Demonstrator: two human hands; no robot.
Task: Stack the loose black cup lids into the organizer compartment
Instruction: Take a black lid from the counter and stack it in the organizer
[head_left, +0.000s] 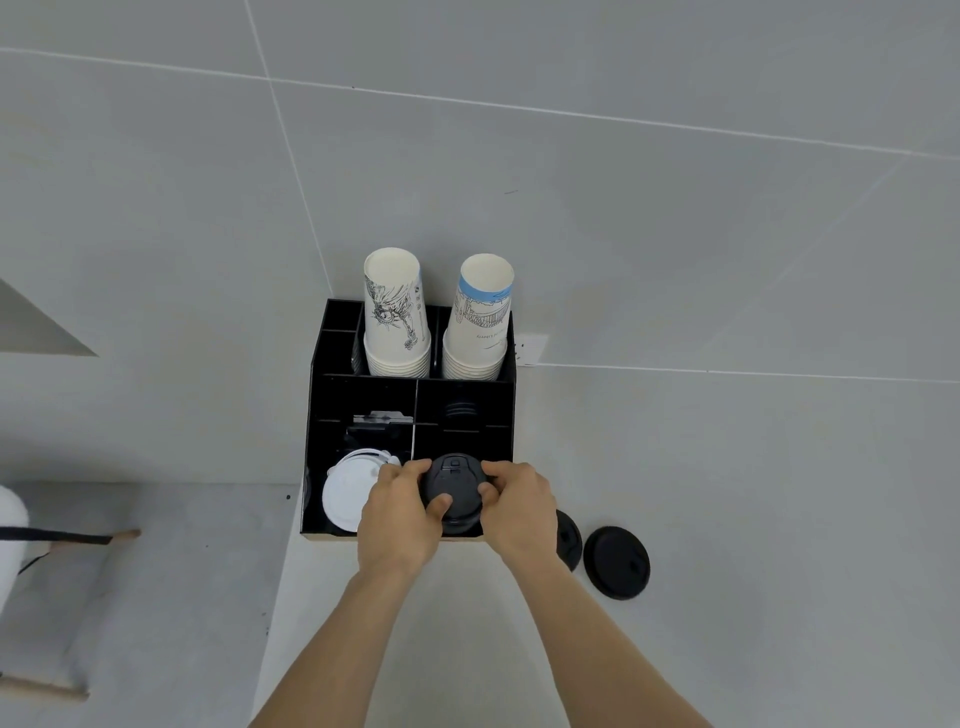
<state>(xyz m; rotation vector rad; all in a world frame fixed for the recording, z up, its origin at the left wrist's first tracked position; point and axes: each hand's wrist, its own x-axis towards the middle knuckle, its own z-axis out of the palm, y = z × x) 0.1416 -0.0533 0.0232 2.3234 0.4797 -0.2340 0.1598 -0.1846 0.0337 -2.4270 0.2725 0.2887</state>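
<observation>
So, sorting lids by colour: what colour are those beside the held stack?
White, clearest in the head view.

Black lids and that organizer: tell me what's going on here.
A person holds a stack of black lids between left hand and right hand, over the front right compartment of the black organizer. Two loose lids lie on the counter to the right. White lids fill the neighbouring compartment.

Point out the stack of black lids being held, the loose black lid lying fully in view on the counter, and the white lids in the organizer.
Held black lid stack (453, 483): head view, top lid's face.
Loose black lid (616, 563): head view, centre.
White lids (343, 496): head view, top lid's face.
</observation>
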